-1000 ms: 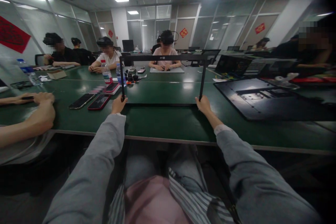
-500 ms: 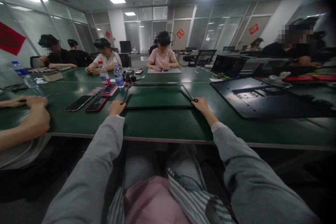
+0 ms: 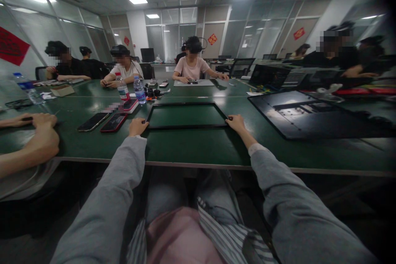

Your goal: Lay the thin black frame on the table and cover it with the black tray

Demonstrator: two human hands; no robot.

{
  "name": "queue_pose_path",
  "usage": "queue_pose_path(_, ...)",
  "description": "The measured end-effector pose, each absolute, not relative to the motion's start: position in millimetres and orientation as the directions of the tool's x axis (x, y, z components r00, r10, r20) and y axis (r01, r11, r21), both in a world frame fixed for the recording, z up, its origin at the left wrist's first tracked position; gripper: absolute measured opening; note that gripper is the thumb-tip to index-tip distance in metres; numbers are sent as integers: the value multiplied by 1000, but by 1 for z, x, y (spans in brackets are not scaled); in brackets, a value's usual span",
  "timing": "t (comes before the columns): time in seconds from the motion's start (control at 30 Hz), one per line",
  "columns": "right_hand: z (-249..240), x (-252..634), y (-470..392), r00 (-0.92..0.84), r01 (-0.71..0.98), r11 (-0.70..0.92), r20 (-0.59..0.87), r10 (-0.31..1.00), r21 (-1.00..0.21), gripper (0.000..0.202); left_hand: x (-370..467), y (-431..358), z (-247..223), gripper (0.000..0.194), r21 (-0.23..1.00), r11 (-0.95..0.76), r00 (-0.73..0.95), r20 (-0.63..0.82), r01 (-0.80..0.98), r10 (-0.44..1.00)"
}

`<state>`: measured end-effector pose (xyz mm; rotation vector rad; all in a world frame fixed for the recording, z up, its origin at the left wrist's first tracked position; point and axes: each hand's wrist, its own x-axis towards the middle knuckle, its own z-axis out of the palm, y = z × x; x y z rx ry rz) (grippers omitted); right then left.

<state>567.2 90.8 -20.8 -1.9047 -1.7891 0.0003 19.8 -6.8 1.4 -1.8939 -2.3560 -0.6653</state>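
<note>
A thin black rectangular frame (image 3: 187,127), like a monitor bezel with an open middle, lies on or just over the green table (image 3: 192,148) in front of me. My left hand (image 3: 137,126) is closed around its near left corner. At the near right corner my right hand (image 3: 235,123) grips the frame too, thumb on the inner side. Green tabletop shows through the frame's middle. To the right rests a large flat black panel (image 3: 297,123) with a glossy surface, apart from my right hand.
Two phones (image 3: 114,122) lie left of my left hand, with water bottles (image 3: 140,90) behind them. A neighbour's forearm (image 3: 37,142) rests on the table at far left. Opposite, a person in pink (image 3: 192,68) sits at a grey mat. A black computer case (image 3: 272,78) stands at back right.
The frame's far edge has dropped slightly toward the table; my hands stay at the same corners. Across the table, the person in pink has stretched an arm out to the right.
</note>
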Motion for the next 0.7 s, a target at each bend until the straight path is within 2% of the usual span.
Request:
queue_pose_path(0.2,-22,565,89,143,938,-12,354,924,-346,44,22,-7,2,45,289,172,-260,302,942,917)
queue_pose_path(0.53,-23,566,87,100,933,49,387,917,-357,39,24,-8,3,41,264,156,-233,291,952,928)
queue_pose_path(0.63,-23,565,87,110,915,70,413,904,-398,39,28,-8,4,35,239,134,-204,298,962,933)
queue_pose_path(0.7,-20,563,85,131,884,111,468,874,-455,40,32,-10,6,34,264,108,-201,357,959,912)
